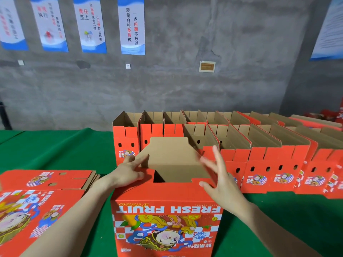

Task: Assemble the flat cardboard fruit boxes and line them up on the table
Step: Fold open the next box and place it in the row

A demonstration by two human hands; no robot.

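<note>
At the near left of the table, a stack of flat boxes (46, 179) lies printed side up, just beside my left forearm. Straight ahead of me, at the near edge, stands the box (167, 219) I am working on. Its print is upside down to me, and a brown flap (170, 160) leans across its open upper end.

My left hand (130, 173) rests with straight fingers on the left edge of that flap and grips nothing. My right hand (217, 177) is spread and loose at the box's upper right corner, thumb near the red rim, and holds nothing.

Close behind the flap, two rows of assembled boxes (263, 158) stand side by side with their open tops up, running along the far edge toward the right corner.

A green cloth (55, 149) covers the table. Beyond it is a grey concrete wall (185, 86) hung with posters (131, 25) in Chinese writing.
</note>
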